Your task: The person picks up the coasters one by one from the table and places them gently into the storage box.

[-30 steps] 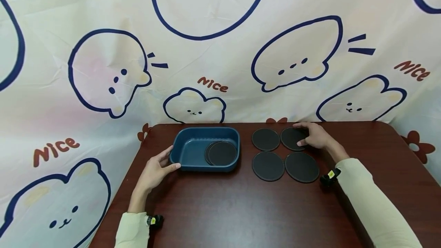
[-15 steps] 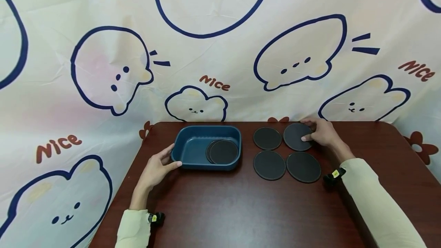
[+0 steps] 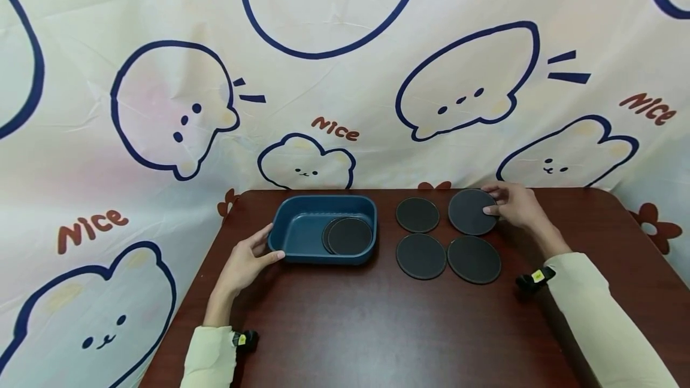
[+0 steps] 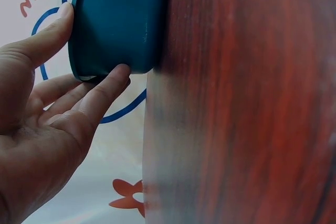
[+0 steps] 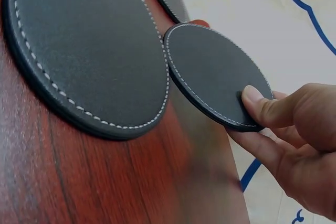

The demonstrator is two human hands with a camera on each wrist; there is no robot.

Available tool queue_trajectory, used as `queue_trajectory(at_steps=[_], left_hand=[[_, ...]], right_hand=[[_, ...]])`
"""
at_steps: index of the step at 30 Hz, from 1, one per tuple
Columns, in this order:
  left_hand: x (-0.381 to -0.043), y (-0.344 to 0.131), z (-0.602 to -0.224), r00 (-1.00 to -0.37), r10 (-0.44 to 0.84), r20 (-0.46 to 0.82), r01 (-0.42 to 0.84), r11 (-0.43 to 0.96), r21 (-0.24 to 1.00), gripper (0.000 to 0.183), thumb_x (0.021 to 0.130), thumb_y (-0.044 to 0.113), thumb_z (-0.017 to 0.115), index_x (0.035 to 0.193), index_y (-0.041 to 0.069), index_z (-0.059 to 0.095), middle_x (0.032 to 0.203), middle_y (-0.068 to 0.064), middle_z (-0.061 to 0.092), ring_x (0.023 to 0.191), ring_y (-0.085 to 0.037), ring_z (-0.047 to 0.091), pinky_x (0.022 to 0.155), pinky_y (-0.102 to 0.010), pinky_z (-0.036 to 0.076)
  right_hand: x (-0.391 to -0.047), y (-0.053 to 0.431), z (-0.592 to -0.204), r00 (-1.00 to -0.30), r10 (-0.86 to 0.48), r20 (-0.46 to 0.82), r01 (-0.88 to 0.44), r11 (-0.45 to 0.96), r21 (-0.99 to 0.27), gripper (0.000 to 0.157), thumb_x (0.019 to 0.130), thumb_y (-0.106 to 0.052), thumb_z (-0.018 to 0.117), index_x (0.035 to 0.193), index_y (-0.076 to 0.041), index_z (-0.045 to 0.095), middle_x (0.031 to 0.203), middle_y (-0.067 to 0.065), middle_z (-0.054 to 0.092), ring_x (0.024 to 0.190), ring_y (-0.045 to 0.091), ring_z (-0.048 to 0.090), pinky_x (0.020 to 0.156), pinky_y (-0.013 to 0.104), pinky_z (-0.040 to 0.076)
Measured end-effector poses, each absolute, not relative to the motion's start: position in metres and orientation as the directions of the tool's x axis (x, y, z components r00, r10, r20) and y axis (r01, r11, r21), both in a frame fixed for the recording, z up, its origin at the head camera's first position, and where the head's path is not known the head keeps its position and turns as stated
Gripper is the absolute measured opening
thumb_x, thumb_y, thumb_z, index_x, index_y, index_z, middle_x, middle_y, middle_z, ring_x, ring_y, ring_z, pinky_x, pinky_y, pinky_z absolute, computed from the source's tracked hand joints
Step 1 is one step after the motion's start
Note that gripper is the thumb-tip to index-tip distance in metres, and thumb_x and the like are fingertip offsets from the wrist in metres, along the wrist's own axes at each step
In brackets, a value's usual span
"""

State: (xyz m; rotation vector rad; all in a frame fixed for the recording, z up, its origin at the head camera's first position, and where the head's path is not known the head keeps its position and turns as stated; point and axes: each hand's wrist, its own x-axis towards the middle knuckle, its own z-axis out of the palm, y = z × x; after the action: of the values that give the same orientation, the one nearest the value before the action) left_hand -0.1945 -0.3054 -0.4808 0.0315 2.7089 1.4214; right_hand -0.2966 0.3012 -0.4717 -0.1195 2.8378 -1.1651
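Observation:
My right hand pinches the right edge of a round dark coaster, thumb on top and fingers beneath. White stitching runs round this coaster's rim in the right wrist view, where it tilts up off the table. Three more coasters lie flat nearby: one to its left and two in front, a left coaster and a right coaster. At the left, my left hand holds the end of a blue rectangular tray. Its thumb touches the rim. Overlapping dark discs lie in the tray's right part.
Everything stands near the back edge of a dark brown wooden table. Right behind it hangs a pale cloth printed with cartoon bears.
My right hand has gripped the back right coaster, raised its edge and drawn it slightly right and back. My left hand stays on the tray.

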Motion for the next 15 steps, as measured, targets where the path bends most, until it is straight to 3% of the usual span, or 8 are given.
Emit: queue_trajectory(at_steps=[3,10,15], left_hand=[[-0.195,-0.305,-0.481,-0.996,0.057,-0.065,-0.022,0.567,0.824,0.080,0.103,0.022,0.076,0.170,0.011,0.033,0.163,-0.026,0.050,0.145,-0.044,0.057,0.110,-0.054,0.053],[-0.196,-0.305,-0.481,-0.997,0.051,-0.064,-0.024,0.569,0.822,0.079,0.103,0.019,0.075,0.170,0.012,0.032,0.163,-0.026,0.049,0.145,-0.043,0.057,0.110,-0.054,0.053],[-0.195,-0.304,-0.481,-0.996,0.056,-0.064,-0.021,0.571,0.821,0.079,0.103,0.019,0.075,0.170,0.011,0.032,0.163,-0.027,0.049,0.146,-0.043,0.056,0.110,-0.054,0.053]], right_hand=[[-0.294,0.307,-0.472,-0.993,-0.095,-0.064,-0.014,0.652,-0.758,0.054,0.100,-0.005,0.075,0.150,0.002,0.056,0.136,0.034,0.064,0.099,0.028,0.075,0.077,0.039,0.067],[-0.283,0.316,-0.480,-0.990,-0.078,-0.121,0.067,0.489,-0.870,0.063,0.104,-0.012,0.072,0.159,0.003,0.044,0.145,0.033,0.056,0.091,0.003,0.072,0.080,0.029,0.066],[-0.274,0.314,-0.483,-0.985,-0.062,-0.162,0.123,0.408,-0.905,0.067,0.105,-0.013,0.071,0.162,0.003,0.040,0.148,0.030,0.052,0.089,0.001,0.070,0.083,0.027,0.065]])
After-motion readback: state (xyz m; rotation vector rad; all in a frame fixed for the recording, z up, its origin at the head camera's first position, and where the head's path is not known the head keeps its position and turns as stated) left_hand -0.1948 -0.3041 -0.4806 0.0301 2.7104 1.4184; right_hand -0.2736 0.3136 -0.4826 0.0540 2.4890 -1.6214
